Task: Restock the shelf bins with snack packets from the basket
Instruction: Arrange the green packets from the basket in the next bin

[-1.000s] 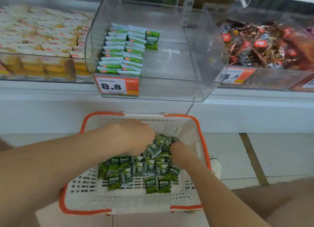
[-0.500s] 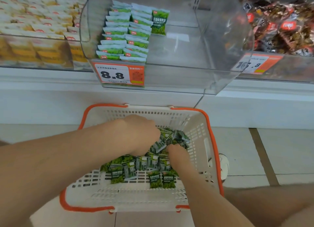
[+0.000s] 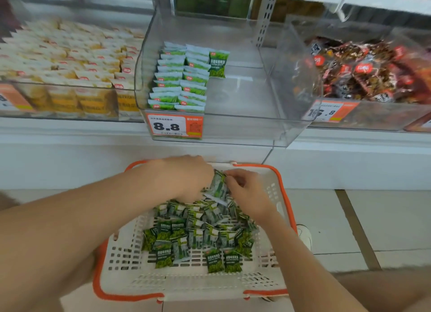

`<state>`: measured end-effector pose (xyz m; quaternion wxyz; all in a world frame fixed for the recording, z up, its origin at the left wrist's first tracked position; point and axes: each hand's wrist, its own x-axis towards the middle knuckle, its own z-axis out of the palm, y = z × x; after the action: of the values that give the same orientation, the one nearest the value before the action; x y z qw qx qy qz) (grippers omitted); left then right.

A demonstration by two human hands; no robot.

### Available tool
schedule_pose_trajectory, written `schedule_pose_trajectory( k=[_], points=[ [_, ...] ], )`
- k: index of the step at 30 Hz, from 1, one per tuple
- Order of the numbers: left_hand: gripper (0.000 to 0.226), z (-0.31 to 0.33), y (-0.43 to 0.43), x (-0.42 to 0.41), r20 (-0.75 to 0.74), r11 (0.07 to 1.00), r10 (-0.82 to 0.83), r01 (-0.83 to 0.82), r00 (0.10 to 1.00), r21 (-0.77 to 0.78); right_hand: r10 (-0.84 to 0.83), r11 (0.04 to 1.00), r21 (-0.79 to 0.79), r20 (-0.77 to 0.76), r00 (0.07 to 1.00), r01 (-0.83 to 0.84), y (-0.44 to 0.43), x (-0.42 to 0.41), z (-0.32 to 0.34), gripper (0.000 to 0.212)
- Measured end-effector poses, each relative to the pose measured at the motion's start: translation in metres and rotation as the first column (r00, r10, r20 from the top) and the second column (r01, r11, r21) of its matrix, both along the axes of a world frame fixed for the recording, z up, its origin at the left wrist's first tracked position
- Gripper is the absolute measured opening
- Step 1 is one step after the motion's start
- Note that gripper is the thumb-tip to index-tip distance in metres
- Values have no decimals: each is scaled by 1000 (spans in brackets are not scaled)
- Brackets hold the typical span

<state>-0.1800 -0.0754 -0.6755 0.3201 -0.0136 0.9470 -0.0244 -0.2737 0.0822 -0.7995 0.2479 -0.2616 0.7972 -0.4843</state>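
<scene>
Shelf bin: clear rigid plastic with a curved front. Stocked packets stand in two glossy green-and-white rows at its left side.
Basket: white slotted plastic with an orange rim, on the floor below the bin.
Snack packets: small crinkled green pillows, heaped inside the basket.
Left hand and right hand: both grip a raised bunch of packets between them, over the heap's far end.
Price tag: orange and white, reads "8.8".

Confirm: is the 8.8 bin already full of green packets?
No, the green packets are stacked only along the left side of the clear bin, and the rest of its floor shows bare.
</scene>
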Motion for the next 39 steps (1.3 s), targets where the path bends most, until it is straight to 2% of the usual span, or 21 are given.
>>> schedule_pose_trajectory(
  k=[2,4,5,7,8,9,10,12,13,16,17,19,21,22,25,27,30,32,35,37,39],
  points=[
    [40,17,-3,-1,-44,988,112,-106,993,114,-28,995,-92,-43,999,24,-4,5,36,23],
    [39,31,-6,0,-130,917,278,-223,952,330,-68,978,-200,-65,996,54,-7,12,66,25],
    [33,36,-7,1,-125,840,369,-272,921,470,-84,965,-255,-65,994,65,-8,16,80,26],
    [19,42,-7,4,-29,593,551,-366,834,717,-120,932,-351,-50,992,95,-13,24,100,26],
    [19,47,-6,6,-5,496,609,-375,793,783,-142,909,-399,-32,989,118,-15,27,106,23],
    [21,50,-7,8,-27,452,644,-352,765,819,-167,885,-440,3,986,151,-17,29,113,19],
    [20,54,-8,9,-121,493,646,-291,754,820,-191,867,-459,53,980,194,-19,30,119,18],
    [19,61,-13,11,-410,697,550,-129,727,706,-186,872,-428,157,970,237,-20,30,133,28],
    [19,64,-16,12,-517,760,503,-69,692,647,-148,891,-394,220,964,226,-20,30,139,29],
    [31,69,-27,12,-596,784,503,-40,626,620,-1,905,-385,422,907,180,-21,30,151,19],
    [41,68,-29,11,-570,754,546,-64,614,654,8,888,-413,455,891,202,-22,31,153,20],
    [48,74,-29,10,-418,583,703,-130,575,802,-68,863,-438,393,917,252,-24,30,153,28],
    [33,81,-25,11,-216,347,817,-155,535,925,-159,861,-444,226,961,247,-25,29,153,31],
    [24,85,-22,12,-143,261,837,-156,528,953,-169,864,-452,157,973,223,-26,29,153,31],
    [16,88,-21,13,-2,82,861,-135,508,988,-173,852,-476,132,976,216,-28,29,152,30],
    [16,89,-25,12,68,14,861,-158,504,987,-178,845,-479,167,970,237,-28,28,151,31],
    [18,90,-30,9,74,22,842,-171,534,985,-141,853,-487,134,981,189,-29,26,151,32],
    [20,90,-31,8,15,87,837,-160,546,983,-118,865,-476,112,987,158,-29,26,153,31],
    [21,91,-33,3,-159,273,821,-133,548,953,-127,882,-447,78,989,149,-30,24,160,23],
    [23,91,-38,0,-300,404,809,-107,506,908,-196,865,-461,50,979,196,-33,19,167,19],
    [24,87,-49,-4,-624,721,643,-74,445,689,-297,828,-489,32,954,274,-38,7,174,17]
  ],
)
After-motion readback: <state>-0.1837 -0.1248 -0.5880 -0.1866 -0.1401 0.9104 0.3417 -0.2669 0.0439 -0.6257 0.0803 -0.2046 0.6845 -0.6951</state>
